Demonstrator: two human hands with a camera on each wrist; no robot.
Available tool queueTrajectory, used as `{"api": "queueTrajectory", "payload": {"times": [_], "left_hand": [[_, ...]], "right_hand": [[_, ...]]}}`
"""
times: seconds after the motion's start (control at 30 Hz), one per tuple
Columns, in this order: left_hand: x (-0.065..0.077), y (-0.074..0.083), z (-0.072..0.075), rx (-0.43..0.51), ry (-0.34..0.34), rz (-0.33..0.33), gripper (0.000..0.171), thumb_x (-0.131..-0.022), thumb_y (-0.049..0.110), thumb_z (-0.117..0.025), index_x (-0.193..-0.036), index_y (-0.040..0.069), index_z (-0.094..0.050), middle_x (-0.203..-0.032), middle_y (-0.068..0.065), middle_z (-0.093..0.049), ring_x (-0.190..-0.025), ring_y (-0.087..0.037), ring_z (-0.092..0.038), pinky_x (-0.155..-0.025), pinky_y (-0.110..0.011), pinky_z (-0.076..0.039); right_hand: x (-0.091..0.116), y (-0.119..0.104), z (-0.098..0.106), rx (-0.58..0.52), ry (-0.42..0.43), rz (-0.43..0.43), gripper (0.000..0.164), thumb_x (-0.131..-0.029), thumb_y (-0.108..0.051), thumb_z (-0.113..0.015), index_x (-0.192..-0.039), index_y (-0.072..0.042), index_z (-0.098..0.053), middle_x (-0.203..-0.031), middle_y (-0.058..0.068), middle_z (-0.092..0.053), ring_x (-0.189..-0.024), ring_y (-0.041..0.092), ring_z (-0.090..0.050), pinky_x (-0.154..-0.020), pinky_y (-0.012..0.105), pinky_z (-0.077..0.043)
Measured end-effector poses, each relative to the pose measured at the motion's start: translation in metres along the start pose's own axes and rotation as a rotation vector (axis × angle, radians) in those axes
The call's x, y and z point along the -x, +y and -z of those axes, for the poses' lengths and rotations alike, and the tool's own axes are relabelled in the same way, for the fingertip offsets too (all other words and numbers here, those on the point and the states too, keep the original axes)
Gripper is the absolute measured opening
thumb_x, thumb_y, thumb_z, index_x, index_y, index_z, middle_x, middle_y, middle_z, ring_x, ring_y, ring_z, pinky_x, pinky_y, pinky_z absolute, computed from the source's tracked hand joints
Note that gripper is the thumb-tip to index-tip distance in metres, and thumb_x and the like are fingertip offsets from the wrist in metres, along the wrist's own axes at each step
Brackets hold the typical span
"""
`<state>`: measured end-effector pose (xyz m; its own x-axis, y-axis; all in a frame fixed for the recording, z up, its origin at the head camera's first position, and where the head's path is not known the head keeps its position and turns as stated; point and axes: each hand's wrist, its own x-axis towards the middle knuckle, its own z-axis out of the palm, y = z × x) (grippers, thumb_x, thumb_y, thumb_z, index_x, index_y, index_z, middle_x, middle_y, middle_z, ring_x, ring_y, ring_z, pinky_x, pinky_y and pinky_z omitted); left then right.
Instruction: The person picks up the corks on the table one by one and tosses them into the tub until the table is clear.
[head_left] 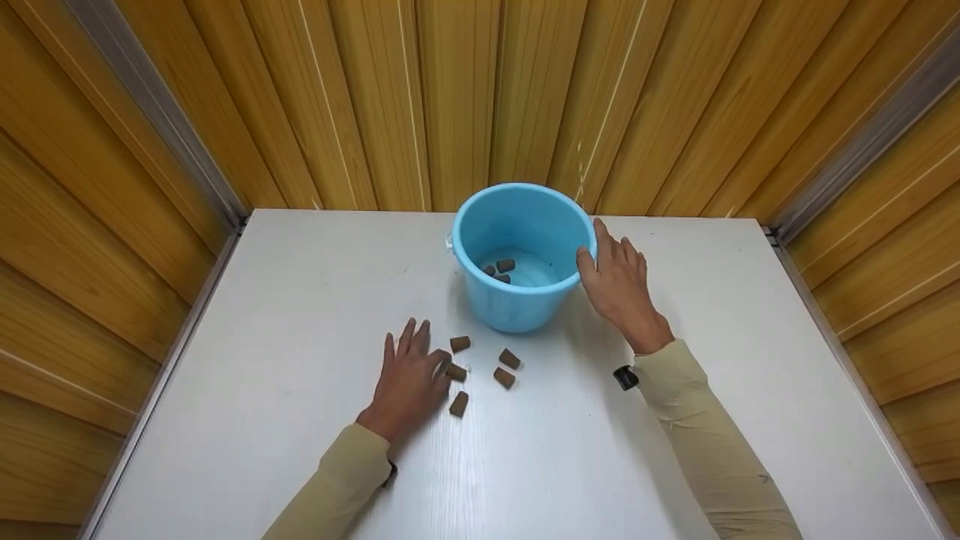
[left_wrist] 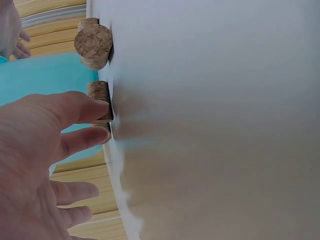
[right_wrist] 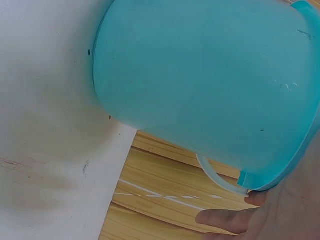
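A light blue bucket (head_left: 517,309) stands upright toward the back of the white table. My right hand (head_left: 616,285) holds its right rim, thumb over the edge and fingers along the outside. Several small brown corks lie inside, one cork (head_left: 505,265) against the others. In front of the bucket, my left hand (head_left: 409,386) has its thumb and bent index finger at the left end of a cork (head_left: 457,372); the other fingers stretch out. Around it on the table lie more corks, one cork (head_left: 460,343) beyond and another cork (left_wrist: 93,44) nearer me.
Two further corks, including a cork (head_left: 510,358), lie just right of the left hand. Wood-patterned walls (head_left: 457,105) enclose the white table (head_left: 315,292) at the back and sides. The bucket's pale handle (right_wrist: 217,177) hangs by the right fingers.
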<state>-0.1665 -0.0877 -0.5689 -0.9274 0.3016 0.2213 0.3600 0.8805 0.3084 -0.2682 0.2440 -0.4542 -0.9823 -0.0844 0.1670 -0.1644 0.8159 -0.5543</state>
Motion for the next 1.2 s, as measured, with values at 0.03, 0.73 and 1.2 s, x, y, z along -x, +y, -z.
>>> {"api": "queueTrajectory", "payload": {"times": [0.03, 0.73, 1.2], "left_hand": [[0.0, 0.0002, -0.0001, -0.001, -0.001, -0.001, 0.021, -0.1, 0.025, -0.073, -0.116, 0.014, -0.08, -0.16, -0.026, -0.046, -0.155, -0.046, -0.029, -0.119, -0.073, -0.021], [-0.0026, 0.0022, -0.003, 0.098, 0.012, -0.004, 0.021, -0.097, 0.02, -0.075, -0.118, 0.015, -0.079, -0.159, -0.026, -0.047, -0.155, -0.047, -0.029, -0.119, -0.075, -0.019], [-0.0037, 0.0025, -0.0033, 0.097, 0.003, 0.008, 0.014, -0.097, 0.021, -0.077, -0.107, 0.013, -0.081, -0.157, -0.024, -0.05, -0.153, -0.047, -0.032, -0.118, -0.075, -0.021]], "right_hand": [[-0.0002, 0.0001, -0.0001, 0.0, -0.003, -0.003, 0.074, -0.11, -0.044, -0.031, -0.169, -0.002, -0.015, -0.162, 0.033, -0.035, -0.155, 0.058, -0.011, -0.12, 0.074, -0.003], [-0.0005, 0.0008, 0.0001, 0.002, -0.02, -0.014, 0.075, -0.11, -0.045, -0.03, -0.169, -0.003, -0.013, -0.164, 0.032, -0.034, -0.155, 0.057, -0.01, -0.12, 0.072, -0.002], [-0.0008, -0.0001, 0.0009, 0.001, -0.022, -0.016, 0.076, -0.11, -0.046, -0.03, -0.17, -0.004, -0.013, -0.164, 0.031, -0.035, -0.155, 0.056, -0.01, -0.12, 0.072, -0.002]]}}
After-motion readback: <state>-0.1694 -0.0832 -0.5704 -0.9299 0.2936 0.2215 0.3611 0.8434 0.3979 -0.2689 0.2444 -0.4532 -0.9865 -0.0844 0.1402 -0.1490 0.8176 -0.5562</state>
